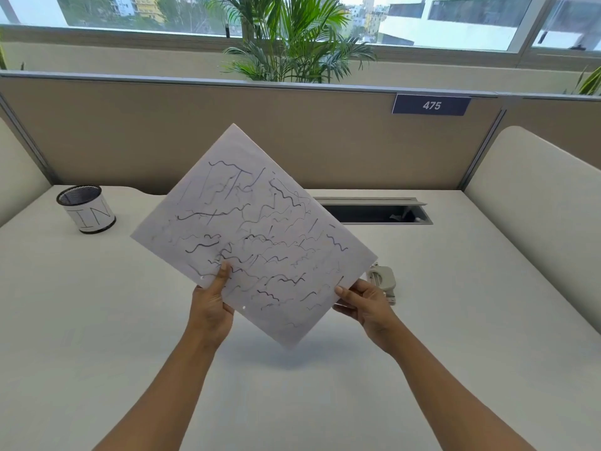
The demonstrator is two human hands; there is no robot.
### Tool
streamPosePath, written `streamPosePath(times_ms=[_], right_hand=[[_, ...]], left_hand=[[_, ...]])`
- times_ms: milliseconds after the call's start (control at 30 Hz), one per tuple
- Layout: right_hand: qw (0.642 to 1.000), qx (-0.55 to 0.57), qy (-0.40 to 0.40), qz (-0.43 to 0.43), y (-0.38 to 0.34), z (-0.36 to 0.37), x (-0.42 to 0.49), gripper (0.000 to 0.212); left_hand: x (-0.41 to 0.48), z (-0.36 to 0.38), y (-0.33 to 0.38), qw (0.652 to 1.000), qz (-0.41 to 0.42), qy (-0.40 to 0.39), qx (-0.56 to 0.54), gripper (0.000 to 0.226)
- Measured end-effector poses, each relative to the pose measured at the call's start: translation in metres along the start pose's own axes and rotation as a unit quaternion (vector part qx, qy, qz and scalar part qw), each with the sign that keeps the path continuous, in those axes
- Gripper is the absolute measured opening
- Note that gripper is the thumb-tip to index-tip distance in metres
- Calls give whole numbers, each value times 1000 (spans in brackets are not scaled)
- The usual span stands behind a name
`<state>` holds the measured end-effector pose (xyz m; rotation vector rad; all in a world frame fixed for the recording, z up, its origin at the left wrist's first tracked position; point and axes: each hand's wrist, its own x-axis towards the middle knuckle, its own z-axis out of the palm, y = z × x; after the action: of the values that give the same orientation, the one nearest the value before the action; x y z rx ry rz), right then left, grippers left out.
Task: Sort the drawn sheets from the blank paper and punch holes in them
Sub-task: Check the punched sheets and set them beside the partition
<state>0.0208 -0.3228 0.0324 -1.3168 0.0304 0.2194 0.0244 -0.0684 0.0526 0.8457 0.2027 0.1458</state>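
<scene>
A stack of drawn sheets (253, 232), white paper covered in dark squiggly lines, is held up tilted like a diamond above the desk. My left hand (211, 304) pinches its lower left edge, thumb on the front. My right hand (364, 304) pinches the lower right edge. Small punched holes show near the lower left edge. A beige hole punch (383, 281) lies on the desk just behind my right hand, partly hidden by the paper.
A black mesh cup (86, 209) labelled "IN" stands at the back left of the white desk (97, 320). An open cable slot (377, 213) sits at the back. Beige partitions (97, 131) and padded side panels wall the desk.
</scene>
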Motion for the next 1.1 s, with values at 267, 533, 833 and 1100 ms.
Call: streamPosePath(times_ms=[267,533,833,1100], right_hand=[[996,37,47,-59,0,5,2,21],[993,-40,82,-80,-12,-24,5,18],[990,-94,73,-75,-15,-24,6,13],[991,-121,48,-38,-3,-28,2,16]], left_hand=[[4,-10,-2,999,9,41,29,33],[22,-65,33,972,-5,35,231,30],[23,-70,31,945,-29,-31,323,30],[15,-76,19,938,-49,-45,340,27]])
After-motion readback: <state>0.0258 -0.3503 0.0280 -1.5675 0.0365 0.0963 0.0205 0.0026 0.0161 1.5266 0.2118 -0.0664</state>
